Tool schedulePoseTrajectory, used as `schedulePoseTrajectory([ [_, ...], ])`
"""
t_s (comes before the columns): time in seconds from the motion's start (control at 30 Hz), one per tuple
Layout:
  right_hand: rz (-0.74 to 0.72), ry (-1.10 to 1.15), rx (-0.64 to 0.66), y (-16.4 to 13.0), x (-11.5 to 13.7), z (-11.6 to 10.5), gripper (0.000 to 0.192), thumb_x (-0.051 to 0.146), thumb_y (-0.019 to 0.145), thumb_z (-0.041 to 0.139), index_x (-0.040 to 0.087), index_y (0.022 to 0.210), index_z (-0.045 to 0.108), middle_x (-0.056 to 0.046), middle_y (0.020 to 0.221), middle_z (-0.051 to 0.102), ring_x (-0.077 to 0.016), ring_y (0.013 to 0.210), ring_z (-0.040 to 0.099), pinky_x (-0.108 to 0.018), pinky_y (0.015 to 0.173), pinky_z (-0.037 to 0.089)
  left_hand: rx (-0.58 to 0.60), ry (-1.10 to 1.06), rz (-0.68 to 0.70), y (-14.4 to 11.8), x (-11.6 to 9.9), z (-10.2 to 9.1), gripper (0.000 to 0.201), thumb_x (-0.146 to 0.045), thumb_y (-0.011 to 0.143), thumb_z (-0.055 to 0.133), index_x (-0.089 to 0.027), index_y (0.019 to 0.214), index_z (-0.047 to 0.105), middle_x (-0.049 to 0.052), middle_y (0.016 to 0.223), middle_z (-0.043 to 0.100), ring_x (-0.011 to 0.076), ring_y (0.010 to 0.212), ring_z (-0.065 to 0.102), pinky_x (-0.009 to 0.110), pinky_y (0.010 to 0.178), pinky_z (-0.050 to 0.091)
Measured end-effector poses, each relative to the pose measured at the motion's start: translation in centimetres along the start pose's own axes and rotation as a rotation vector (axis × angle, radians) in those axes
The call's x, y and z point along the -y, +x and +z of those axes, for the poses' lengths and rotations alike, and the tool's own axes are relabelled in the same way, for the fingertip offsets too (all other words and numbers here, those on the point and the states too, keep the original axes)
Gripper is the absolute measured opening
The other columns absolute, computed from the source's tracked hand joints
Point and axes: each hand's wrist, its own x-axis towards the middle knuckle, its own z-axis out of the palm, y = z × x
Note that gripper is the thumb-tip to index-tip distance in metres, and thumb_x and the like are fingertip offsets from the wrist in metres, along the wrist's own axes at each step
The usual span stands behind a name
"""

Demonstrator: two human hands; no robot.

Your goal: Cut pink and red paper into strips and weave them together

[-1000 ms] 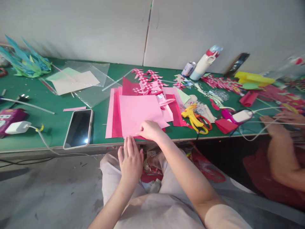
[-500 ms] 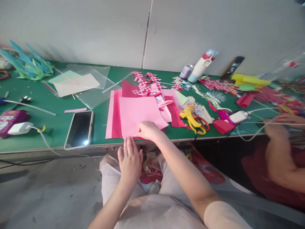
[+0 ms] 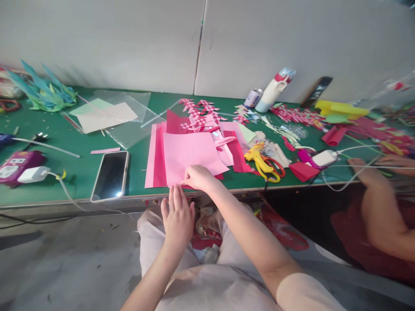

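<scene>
A light pink sheet of paper lies on top of red and pink sheets by the table's front edge. At its near edge my right hand is closed, thumb and bent finger pinching the paper. My left hand is just in front, fingers stretched out, their tips touching the sheet's near left corner. Pink-and-red checkered woven paper pieces lie behind the sheet. To the right rest scissors with yellow handles, partly over an orange-handled pair.
A phone and a purple power strip with a white charger sit on the left. Clear plastic sleeves, a can and a white bottle stand or lie farther back. At the right, a co-worker's arm reaches over the table, near white cables.
My right hand has shifted very slightly left along the paper's near edge. My left hand stays about where it was. The co-worker's hand has moved a little left.
</scene>
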Motion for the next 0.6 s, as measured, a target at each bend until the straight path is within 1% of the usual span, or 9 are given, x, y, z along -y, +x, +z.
schedulePoseTrajectory([
  [0.13,0.004,0.001,0.001,0.0,0.1,-0.2,0.036,0.051,0.081,0.062,0.017,0.086,0.075,-0.011,0.082,0.073,-0.0182,0.078,0.065,-0.023,0.065,0.041,0.009,0.029,0.01,0.1,0.0,-0.2,0.058,-0.028,0.095,0.033,-0.002,0.146,0.023,0.022,0.146,0.039,0.0309,0.134,0.039,0.051,0.107,0.028],
  [0.27,-0.034,0.01,-0.009,-0.1,0.1,-0.2,0.029,0.044,0.081,0.065,0.017,0.08,0.074,-0.01,0.081,0.073,-0.0177,0.076,0.066,-0.023,0.065,0.041,0.017,0.011,0.007,0.1,0.3,-0.3,0.058,-0.029,0.095,0.034,-0.004,0.146,0.024,0.021,0.146,0.039,0.0304,0.134,0.04,0.051,0.108,0.027],
  [0.4,-0.114,0.048,-0.035,-0.3,0.1,0.1,0.021,0.037,0.083,0.063,0.019,0.081,0.074,-0.006,0.081,0.073,-0.0159,0.076,0.066,-0.023,0.064,0.04,0.032,0.015,0.039,-0.2,0.8,-0.3,0.058,-0.028,0.095,0.034,-0.006,0.147,0.021,0.02,0.147,0.038,0.0292,0.134,0.039,0.049,0.109,0.028],
  [0.5,-0.161,0.079,-0.047,-0.1,0.1,0.5,0.023,0.036,0.086,0.059,0.019,0.08,0.073,-0.005,0.078,0.073,-0.0139,0.071,0.065,-0.022,0.061,0.039,0.03,0.027,0.055,-0.3,1.1,-0.3,0.059,-0.027,0.095,0.034,-0.006,0.148,0.018,0.02,0.147,0.038,0.0288,0.135,0.039,0.047,0.108,0.028],
  [0.6,-0.165,0.077,-0.054,0.2,0.2,0.9,0.025,0.034,0.087,0.057,0.017,0.078,0.073,-0.006,0.076,0.072,-0.0141,0.069,0.064,-0.023,0.059,0.038,0.026,0.045,0.055,-0.3,1.2,-0.2,0.06,-0.028,0.095,0.035,-0.004,0.148,0.018,0.021,0.147,0.039,0.0292,0.133,0.041,0.046,0.106,0.031],
])
